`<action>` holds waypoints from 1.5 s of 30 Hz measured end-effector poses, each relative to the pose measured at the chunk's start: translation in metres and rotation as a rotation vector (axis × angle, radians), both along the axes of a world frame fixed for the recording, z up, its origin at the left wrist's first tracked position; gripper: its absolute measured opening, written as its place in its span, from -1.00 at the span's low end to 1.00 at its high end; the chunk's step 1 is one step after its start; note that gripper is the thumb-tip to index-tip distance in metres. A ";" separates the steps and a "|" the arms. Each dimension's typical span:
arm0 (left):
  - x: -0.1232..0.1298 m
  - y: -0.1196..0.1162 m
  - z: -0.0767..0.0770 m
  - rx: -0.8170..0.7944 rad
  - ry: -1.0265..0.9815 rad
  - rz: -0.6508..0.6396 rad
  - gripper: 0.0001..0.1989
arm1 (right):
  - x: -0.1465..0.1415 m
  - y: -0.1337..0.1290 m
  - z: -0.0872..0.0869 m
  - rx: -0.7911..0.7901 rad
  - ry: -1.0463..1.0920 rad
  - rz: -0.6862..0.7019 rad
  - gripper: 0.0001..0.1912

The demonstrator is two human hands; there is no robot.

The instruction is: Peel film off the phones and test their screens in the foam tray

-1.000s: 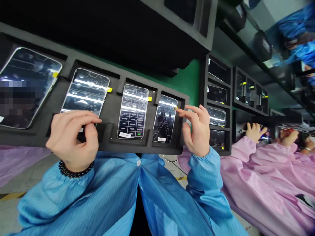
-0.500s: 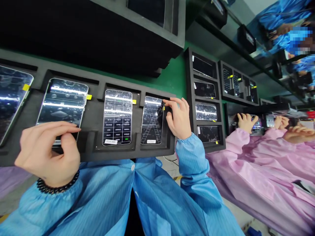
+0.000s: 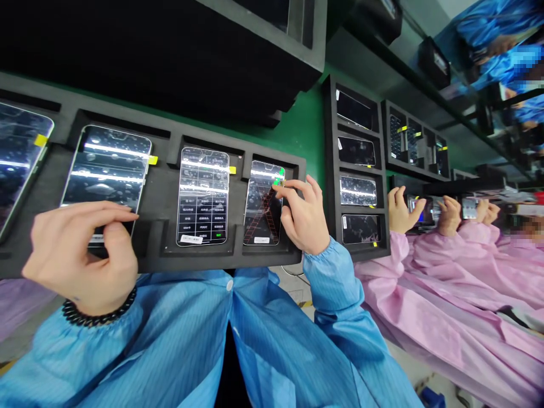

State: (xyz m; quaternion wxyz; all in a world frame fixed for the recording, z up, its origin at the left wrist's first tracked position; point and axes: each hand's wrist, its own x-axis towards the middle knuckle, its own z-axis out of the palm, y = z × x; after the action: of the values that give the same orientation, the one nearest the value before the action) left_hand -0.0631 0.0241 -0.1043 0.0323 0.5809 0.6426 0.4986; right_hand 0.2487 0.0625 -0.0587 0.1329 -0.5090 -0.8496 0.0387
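Note:
My right hand (image 3: pixel 306 218) is open, its index fingertip on the upper right of a smartphone (image 3: pixel 260 207) in the rightmost slot of a black foam tray (image 3: pixel 250 262). That screen shows green marks near the fingertip and crossed reddish grid bands. A second phone (image 3: pixel 204 195) to its left displays a menu grid. My left hand (image 3: pixel 83 258), with a dark beaded band at the wrist, is open with curved fingers above the lower part of another phone (image 3: pixel 106 170), partly hiding it; I cannot tell whether it touches. One more phone (image 3: pixel 19 161) lies at the far left.
Dark stacked trays (image 3: pixel 161 68) rise behind my tray. On the right, another foam tray (image 3: pixel 334 224) holds several phones, with a further phone tray (image 3: pixel 419 164) beyond. Co-workers in pink sleeves (image 3: pixel 408 294) work at the right. The bench surface (image 3: pixel 306 122) is green.
My right index fingertip has moved slightly left and down onto the screen. Green marks have appeared at its upper right, and the crossed bands have turned reddish. My left hand has barely moved.

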 end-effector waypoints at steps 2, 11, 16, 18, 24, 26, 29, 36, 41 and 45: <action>0.000 0.000 0.000 0.006 0.003 -0.010 -0.88 | -0.002 -0.005 0.002 -0.003 0.004 0.030 -0.58; -0.004 0.000 -0.006 0.066 0.019 -0.029 -0.87 | -0.012 -0.030 0.007 -0.041 0.038 0.121 -0.57; -0.005 -0.001 -0.006 0.032 0.033 -0.040 -0.87 | -0.019 -0.045 0.008 -0.055 0.068 0.178 -0.62; -0.004 -0.002 -0.004 0.034 0.032 -0.038 -0.85 | -0.022 -0.052 0.008 -0.062 0.081 0.193 -0.63; -0.002 -0.003 -0.005 0.057 0.060 -0.049 -0.83 | -0.030 -0.067 0.008 -0.086 0.103 0.238 -0.68; -0.002 -0.004 -0.005 0.063 0.059 -0.051 -0.83 | -0.032 -0.071 0.009 -0.093 0.110 0.253 -0.69; -0.002 -0.004 -0.006 0.051 0.045 -0.045 -0.82 | -0.035 -0.077 0.009 -0.104 0.114 0.269 -0.68; -0.001 -0.002 -0.005 0.063 0.038 -0.042 -0.84 | -0.026 -0.055 0.017 -0.104 0.197 0.250 -0.68; -0.001 0.000 -0.003 0.085 0.040 -0.049 -0.85 | -0.023 0.001 0.017 0.033 0.118 0.019 -0.56; 0.001 0.000 -0.002 0.085 0.063 -0.051 -0.85 | -0.033 0.035 0.005 0.012 0.033 -0.013 -0.58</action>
State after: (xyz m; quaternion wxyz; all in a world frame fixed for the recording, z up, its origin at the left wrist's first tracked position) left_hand -0.0622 0.0237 -0.1065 -0.0001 0.6135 0.6065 0.5058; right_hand 0.2157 0.0972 -0.0534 0.1500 -0.5129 -0.8442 0.0412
